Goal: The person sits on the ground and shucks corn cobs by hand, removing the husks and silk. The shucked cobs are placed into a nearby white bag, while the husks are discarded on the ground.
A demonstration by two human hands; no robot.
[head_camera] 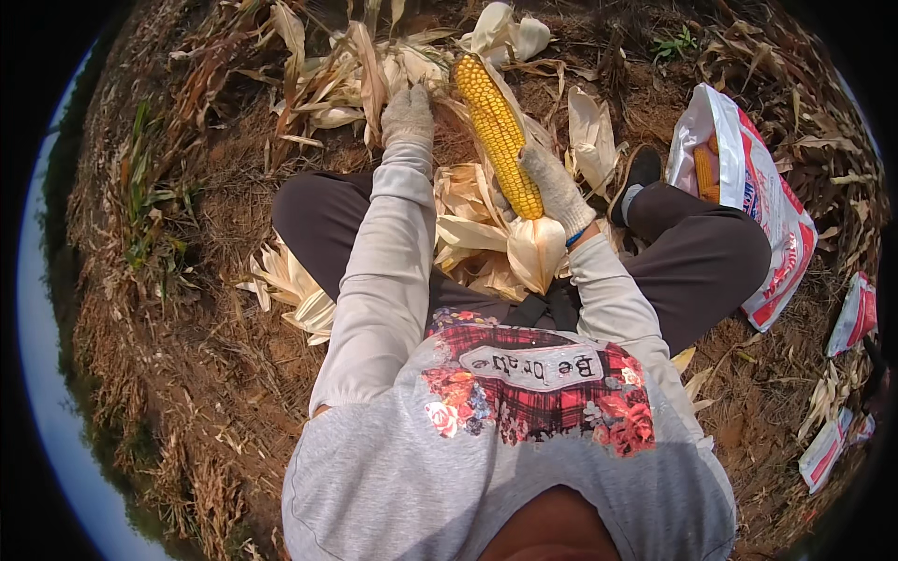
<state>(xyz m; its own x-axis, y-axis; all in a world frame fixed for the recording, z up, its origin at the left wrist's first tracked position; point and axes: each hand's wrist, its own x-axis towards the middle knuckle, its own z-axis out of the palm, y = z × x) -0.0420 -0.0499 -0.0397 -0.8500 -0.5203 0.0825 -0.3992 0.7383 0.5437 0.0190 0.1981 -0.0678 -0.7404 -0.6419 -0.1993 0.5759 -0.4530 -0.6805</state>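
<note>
My right hand [555, 184], in a pale knit glove, grips a yellow ear of corn [497, 137] near its lower end. Most of the kernels are bare, and peeled husk [537, 252] hangs at the base. My left hand [408, 116], gloved too, reaches out to a heap of dry corn husks [337, 91] beyond my legs. Its fingertips point away from me, and whether they hold anything is hidden. More loose husks [466, 193] lie between my legs.
To the right of my bent knee leans a white and red printed sack [779, 224], its mouth showing husked corn ears [704, 168]. Husks [302, 291] lie by my left thigh. Other printed sacks [824, 449] rest at far right. Dry stalks cover the soil.
</note>
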